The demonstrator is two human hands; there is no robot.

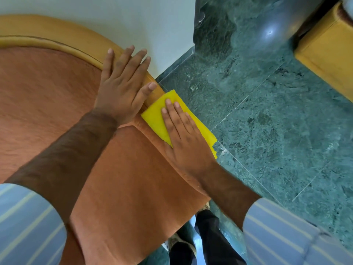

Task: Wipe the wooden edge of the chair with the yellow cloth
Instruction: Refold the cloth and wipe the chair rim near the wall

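While the right hand [183, 131] lies flat, fingers [172, 113] extended and pressed together, on the yellow cloth [156, 113], the cloth sits folded over the chair's side, just where the wooden edge [63, 38] meets the orange upholstery [47, 92]; left hand [122, 87]: palm down on the wooden edge above the cloth, fingers spread, thumb almost touching the cloth's top corner; steadying, by appearance; floor [267, 111]: green marble, beside the chair; wall [133, 20]: white, close behind the backrest. Handling advice, as judgement: keep the palm's pressure even; follow the curve of the wood rather than the fabric; move the left hand clear before the cloth reaches it; keep the loose end from trailing off.
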